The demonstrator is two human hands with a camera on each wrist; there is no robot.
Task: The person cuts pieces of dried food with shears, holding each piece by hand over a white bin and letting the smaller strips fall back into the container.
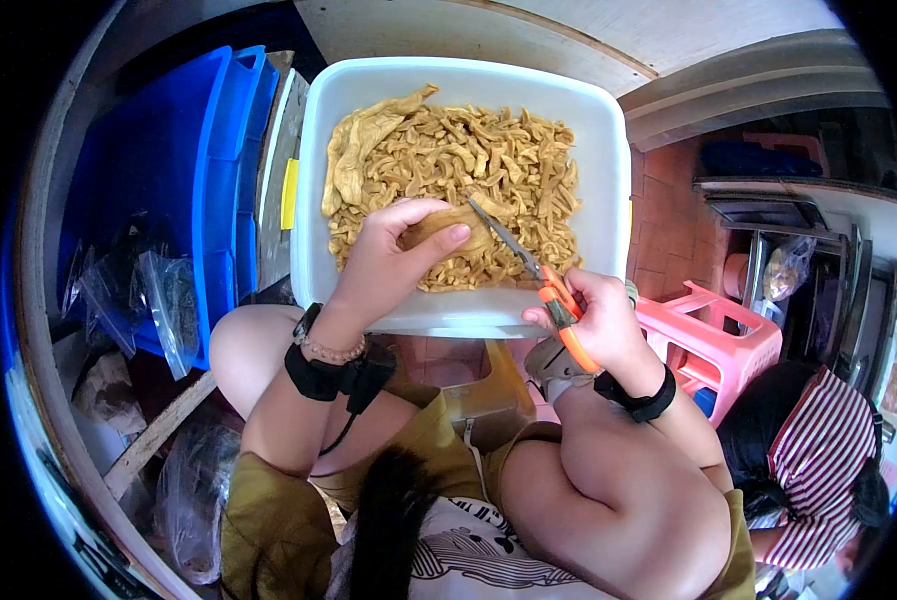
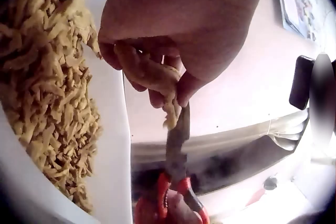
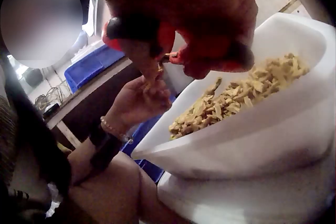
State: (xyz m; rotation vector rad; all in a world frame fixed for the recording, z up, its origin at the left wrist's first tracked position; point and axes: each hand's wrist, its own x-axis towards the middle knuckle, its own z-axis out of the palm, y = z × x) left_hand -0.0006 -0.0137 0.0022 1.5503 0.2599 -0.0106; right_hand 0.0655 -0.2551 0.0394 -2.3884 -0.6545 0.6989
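My left hand (image 1: 394, 245) pinches a soft, wrinkled yellow-brown food piece (image 2: 149, 74) between thumb and fingers, over the near half of a white tub (image 1: 605, 140). Orange-and-black-handled scissors (image 1: 525, 258) are gripped in my right hand (image 1: 609, 322), their blades pointing up and left to the held piece. In the left wrist view the blades (image 2: 177, 142) reach the piece just below the thumb. Cut strips (image 1: 499, 150) of the same food cover the tub's bottom. Larger uncut pieces (image 1: 354, 165) lie along its left wall.
Blue crates (image 1: 159, 150) with plastic bags (image 1: 169, 300) stand at the left. Pink stools (image 1: 724, 335) are to the right on red floor tiles (image 1: 664, 225). Another person in a striped top (image 1: 824, 460) is at lower right. A pale board (image 1: 569, 30) lies beyond the tub.
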